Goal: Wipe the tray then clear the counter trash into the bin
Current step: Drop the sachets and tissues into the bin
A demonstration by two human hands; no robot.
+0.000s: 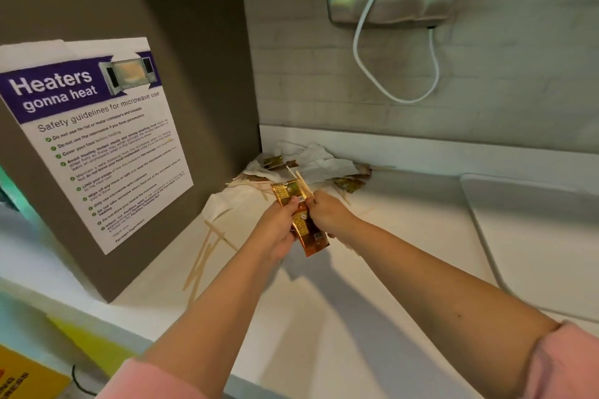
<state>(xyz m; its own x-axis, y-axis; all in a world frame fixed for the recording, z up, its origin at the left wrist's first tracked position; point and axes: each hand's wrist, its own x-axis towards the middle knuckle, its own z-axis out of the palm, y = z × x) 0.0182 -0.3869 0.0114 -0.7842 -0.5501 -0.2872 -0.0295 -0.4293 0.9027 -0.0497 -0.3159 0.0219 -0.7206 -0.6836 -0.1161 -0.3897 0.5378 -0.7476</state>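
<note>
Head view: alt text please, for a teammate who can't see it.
The left hand and right hand together hold orange packets and wooden sticks above a white counter. Crumpled napkins, more packets and loose sticks litter the corner behind; a white tray lies right.

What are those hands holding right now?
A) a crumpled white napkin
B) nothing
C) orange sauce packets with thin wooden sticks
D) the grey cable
C: the left hand and right hand together grip orange packets and wooden sticks above the counter.

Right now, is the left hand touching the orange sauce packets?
Touching. The head view shows the left hand gripping the orange sauce packets, thumb pressed on their front.
</note>
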